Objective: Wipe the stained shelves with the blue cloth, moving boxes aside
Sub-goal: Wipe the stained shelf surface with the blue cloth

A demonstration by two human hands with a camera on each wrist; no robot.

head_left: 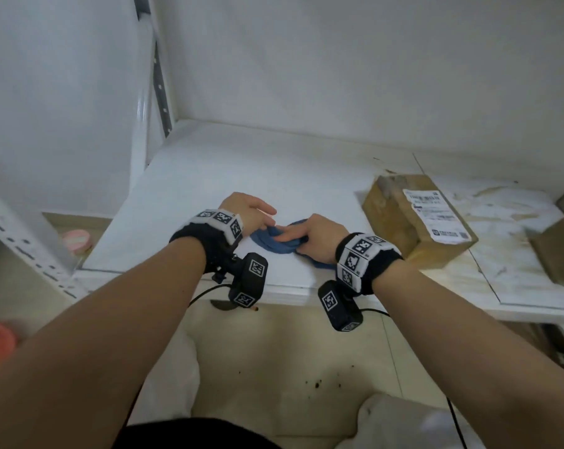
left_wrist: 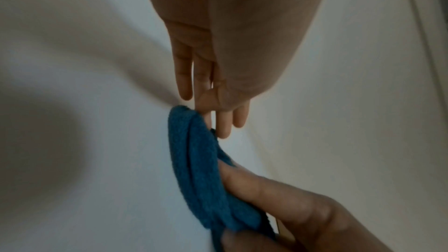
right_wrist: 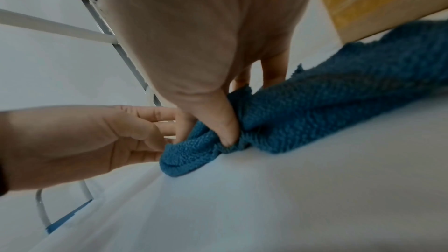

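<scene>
A bunched blue cloth (head_left: pixel 279 243) (left_wrist: pixel 198 170) (right_wrist: pixel 327 102) lies on the white shelf (head_left: pixel 209 189) near its front edge. My right hand (head_left: pixel 293 236) (right_wrist: pixel 225 125) pinches the cloth between thumb and fingers. My left hand (head_left: pixel 267 222) (left_wrist: pixel 218 106) keeps its fingers straight, their tips touching the cloth's left end. A cardboard box (head_left: pixel 416 222) (right_wrist: pixel 363 3) with a white label stands just right of the cloth. Brown stains (head_left: pixel 507 228) mark the shelf around and beyond the box.
A second cardboard box (head_left: pixel 562 251) sits at the far right edge. The shelf's metal upright (head_left: pixel 159 76) rises at the back left. A pink round lid (head_left: pixel 76 241) lies lower left. Dark crumbs (head_left: pixel 319 382) dot the floor below.
</scene>
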